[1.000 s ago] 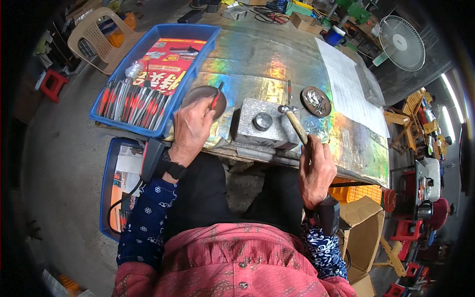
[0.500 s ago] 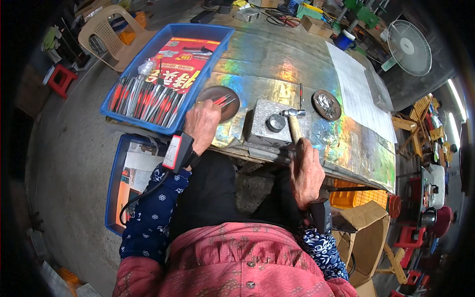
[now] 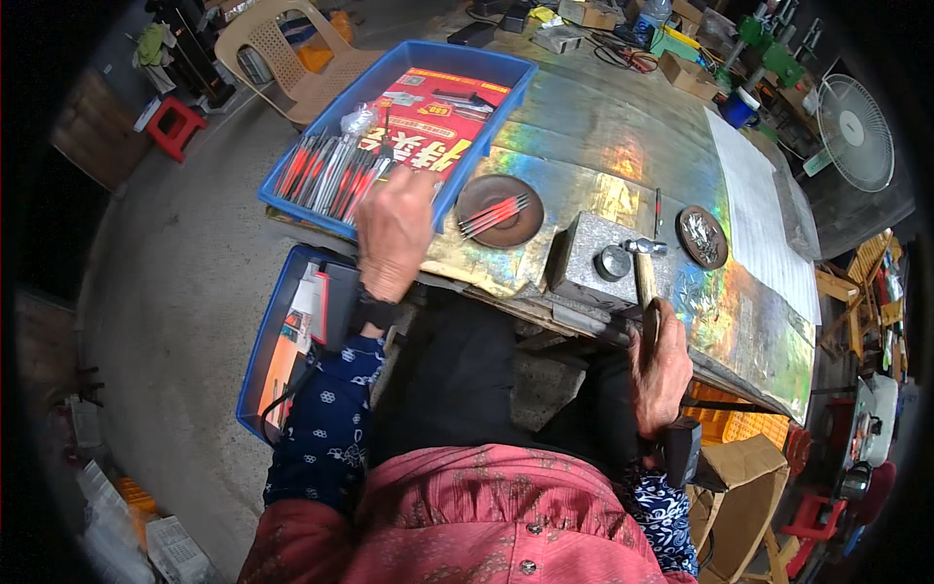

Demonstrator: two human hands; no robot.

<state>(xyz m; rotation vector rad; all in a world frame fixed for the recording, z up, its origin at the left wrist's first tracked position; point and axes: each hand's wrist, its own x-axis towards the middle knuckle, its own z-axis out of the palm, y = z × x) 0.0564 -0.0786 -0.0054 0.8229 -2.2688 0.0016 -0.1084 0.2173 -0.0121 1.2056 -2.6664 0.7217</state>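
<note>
My right hand [image 3: 662, 365] is wrapped round the wooden handle of a small hammer [image 3: 646, 277]. The hammer's metal head rests on a grey metal block [image 3: 582, 261], beside a short round metal piece [image 3: 613, 262]. My left hand [image 3: 394, 234] is over the near right corner of a blue tray [image 3: 516, 70]; its fingers bend down, their tips hidden. Just left of it in the tray lies a row of slim red, black and silver rods [image 3: 321, 175]. Several slim red rods with silvery tips [image 3: 494, 216] lie in a brown round dish [image 3: 525, 230], apart from both hands.
Right of the block, another brown dish [image 3: 702, 237] holds small silvery pieces. A thin dark rod [image 3: 658, 209] lies behind the hammer. White sheeting [image 3: 759, 185] covers the table's right side. A lower blue tray [image 3: 255, 365], a cardboard box [image 3: 744, 487] and a fan [image 3: 854, 131] stand around.
The view has swung, shifting the scene rightward. My left hand has let go of the red rods, now in the dish, and moved back to the tray. My right hand keeps the hammer.
</note>
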